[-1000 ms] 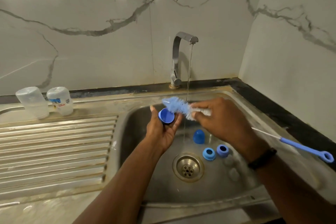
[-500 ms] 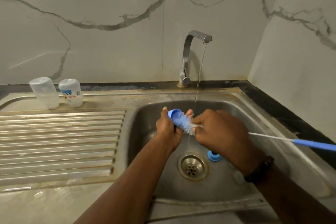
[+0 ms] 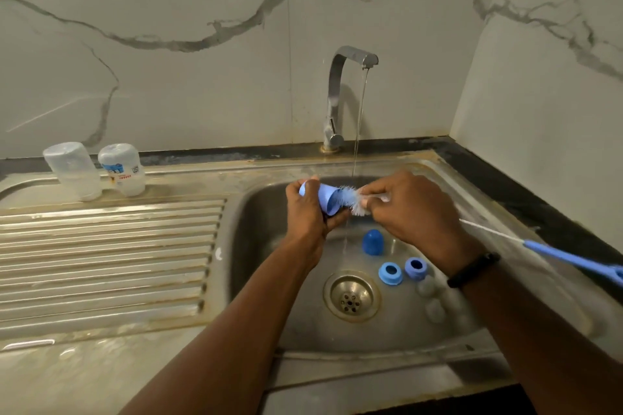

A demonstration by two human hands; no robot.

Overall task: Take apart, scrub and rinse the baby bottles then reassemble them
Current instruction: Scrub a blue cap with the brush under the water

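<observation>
Below the right hand (image 3: 413, 209) lay a dark blue domed cap (image 3: 372, 242) and two blue rings (image 3: 390, 273); it pinched the bristled bottle brush (image 3: 352, 200), whose bristles entered the pale blue plastic cap (image 3: 324, 198) gripped in the left hand (image 3: 308, 212)

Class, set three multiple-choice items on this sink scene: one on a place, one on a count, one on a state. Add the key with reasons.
1. Where do the two clear bottles stand?
A. in the basin
B. upside down on the drainboard's back edge
C. on the black counter

2. How many blue rings lie by the drain?
A. one
B. two
C. four

3. The tap is
A. off
B. running
C. covered

Key: 1 B, both stand left of the basin; 2 B, two lie side by side; 3 B, a thin stream falls from the spout.
</observation>
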